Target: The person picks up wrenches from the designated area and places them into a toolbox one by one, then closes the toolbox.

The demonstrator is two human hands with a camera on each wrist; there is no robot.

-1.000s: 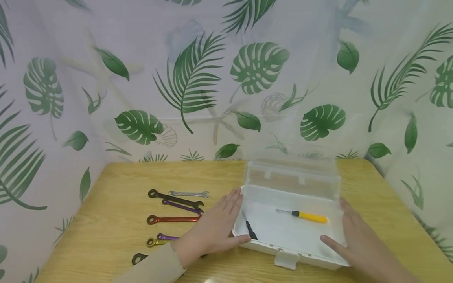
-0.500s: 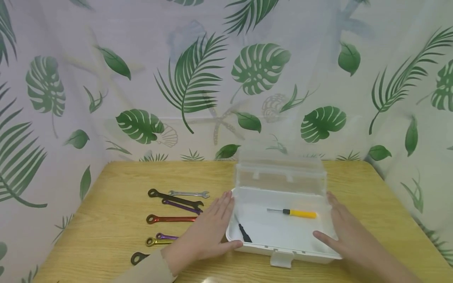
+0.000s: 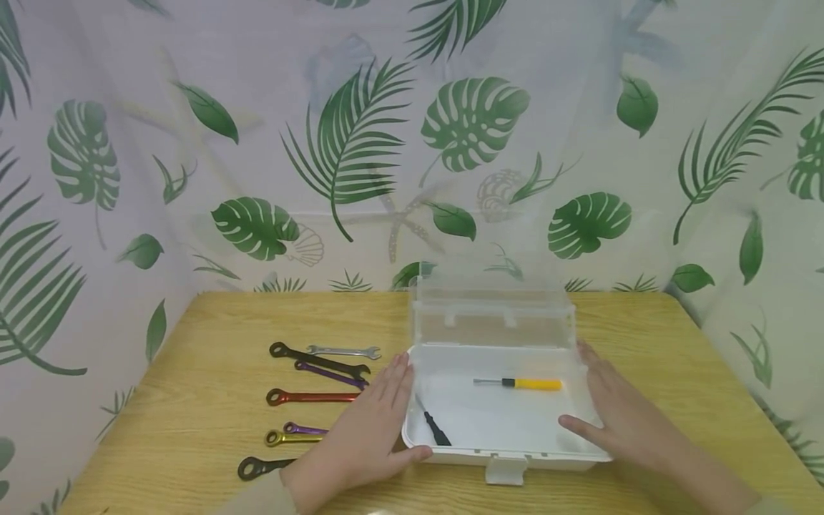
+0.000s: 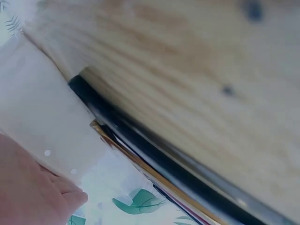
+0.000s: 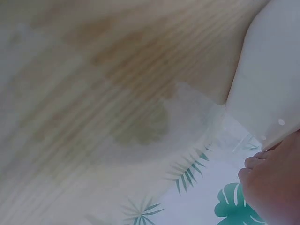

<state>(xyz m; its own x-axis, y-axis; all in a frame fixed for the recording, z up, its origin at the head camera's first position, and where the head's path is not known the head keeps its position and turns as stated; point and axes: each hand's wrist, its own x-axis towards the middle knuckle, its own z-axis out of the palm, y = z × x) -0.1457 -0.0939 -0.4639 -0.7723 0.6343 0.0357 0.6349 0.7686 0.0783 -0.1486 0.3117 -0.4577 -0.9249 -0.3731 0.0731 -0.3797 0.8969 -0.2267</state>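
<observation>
A white plastic toolbox (image 3: 502, 425) stands on the table with its clear lid (image 3: 492, 325) raised at the back and its latch (image 3: 505, 471) hanging down in front. Inside lie a yellow-handled screwdriver (image 3: 537, 384) and, in the left front corner, a small black-handled screwdriver (image 3: 438, 430). My left hand (image 3: 367, 425) rests flat along the box's left side, fingers straight, thumb at the front rim. My right hand (image 3: 621, 422) lies along the right side, its thumb reaching over the rim. Both wrist views show fingers against the white outer wall (image 4: 47, 103).
Left of the box lie several combination wrenches: a silver one (image 3: 344, 352), a black one (image 3: 322, 361), a red one (image 3: 312, 397) and a gold one (image 3: 290, 438). A larger black wrench (image 3: 260, 468) runs under my left forearm. Leaf-printed cloth (image 3: 360, 143) hangs behind the table.
The toolbox has slid left across the table between both hands, turning slightly so its front edge sits straighter. Both screwdrivers have travelled with it. The wrenches have stayed put.
</observation>
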